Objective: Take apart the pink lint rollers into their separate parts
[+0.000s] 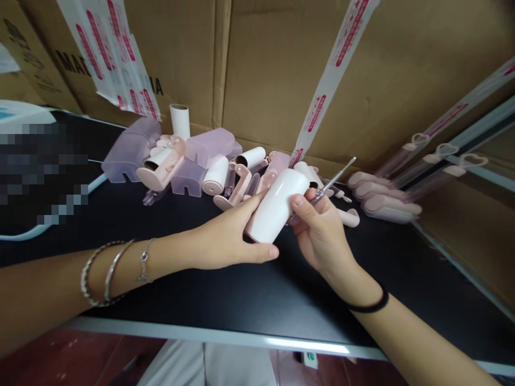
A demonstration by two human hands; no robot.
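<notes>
A glossy white cylinder (277,206) is tilted above the black tabletop, with my left hand (227,236) wrapped around its lower left side. My right hand (322,230) closes on a screwdriver (338,175), whose metal shaft points up and to the right, away from the cylinder. Most of the screwdriver's handle is hidden by my fingers. The thumb and fingers of that hand also rest against the cylinder's right side. Just behind both hands lies a pile of pink plastic brackets (166,170), white tubes (217,174) and translucent purple covers (134,147).
Cardboard (273,80) with strips of tape walls off the back. On the right, several pink pieces with heart-shaped loops (388,206) lie side by side. A white-edged object (52,220), partly pixelated, stands at the left. The table's metal edge (225,335) runs along the front.
</notes>
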